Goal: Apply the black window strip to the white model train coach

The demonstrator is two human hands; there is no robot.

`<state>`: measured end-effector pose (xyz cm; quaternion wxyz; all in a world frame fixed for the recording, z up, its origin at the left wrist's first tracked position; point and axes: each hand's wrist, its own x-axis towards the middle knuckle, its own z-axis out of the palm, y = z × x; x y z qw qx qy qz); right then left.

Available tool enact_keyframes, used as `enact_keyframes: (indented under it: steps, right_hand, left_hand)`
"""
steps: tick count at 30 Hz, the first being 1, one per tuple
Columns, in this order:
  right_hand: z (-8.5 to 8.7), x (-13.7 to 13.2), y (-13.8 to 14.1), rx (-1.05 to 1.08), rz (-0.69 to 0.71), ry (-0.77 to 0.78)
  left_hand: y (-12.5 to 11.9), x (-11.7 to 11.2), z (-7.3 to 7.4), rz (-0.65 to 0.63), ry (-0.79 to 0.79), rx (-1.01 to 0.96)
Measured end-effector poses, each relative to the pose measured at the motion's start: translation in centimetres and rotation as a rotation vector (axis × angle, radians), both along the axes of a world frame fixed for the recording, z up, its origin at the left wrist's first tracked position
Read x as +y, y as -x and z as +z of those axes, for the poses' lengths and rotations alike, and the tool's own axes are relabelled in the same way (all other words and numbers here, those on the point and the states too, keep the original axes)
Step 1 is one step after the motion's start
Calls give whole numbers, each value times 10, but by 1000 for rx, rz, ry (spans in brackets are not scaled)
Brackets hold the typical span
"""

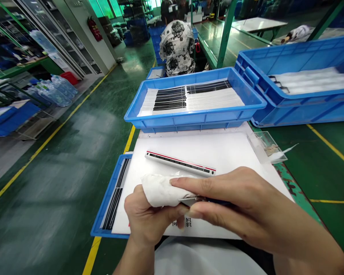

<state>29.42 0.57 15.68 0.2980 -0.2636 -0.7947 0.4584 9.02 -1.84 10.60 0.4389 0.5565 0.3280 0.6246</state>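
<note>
My left hand (151, 217) is closed round a folded white cloth (157, 190), its thumb underneath. My right hand (235, 202) meets it from the right, index finger lying on top of the cloth. Between its fingers and thumb is a thin flat piece (190, 200) with a shiny metallic end, tucked against the cloth; most of it is hidden by the fingers. Just beyond both hands, a slim white bar (180, 162) with a black strip and a red line lies slanted on the white work board (232, 149). Printed lettering shows partly below my hands.
A blue tray (195, 117) of white bars with black strips stands behind the board. Another blue tray (95, 229) sits lower left. A clear plastic box (271, 147) is at the right edge, near a large blue crate (304, 110). A person (177, 47) in patterned clothing is ahead.
</note>
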Motion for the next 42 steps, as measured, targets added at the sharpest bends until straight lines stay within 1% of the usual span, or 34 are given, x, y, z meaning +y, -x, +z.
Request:
enact_keyframes:
  steps: [9,17,23,27,35,42]
  right_hand:
    - [1,-1,-2,-30,-12,-6]
    - [0,-1,-3,1,-9,-7]
    - [1,0,-1,-5,-11,-19]
    - [0,-1,-1,-1,-10,-8]
    - [-1,-1,1,9,-1,2]
    - [0,-1,2,21,-1,10]
  left_hand:
    - [2,-2,-1,5,-5,7]
    - [1,-4,1,7,9,-3]
    - [7,-5,-6,-11,28,17]
    - [9,-8,-10,6,69,33]
    - [10,-8,-12,24,60,39]
    - [12,-8,-11,18,65,30]
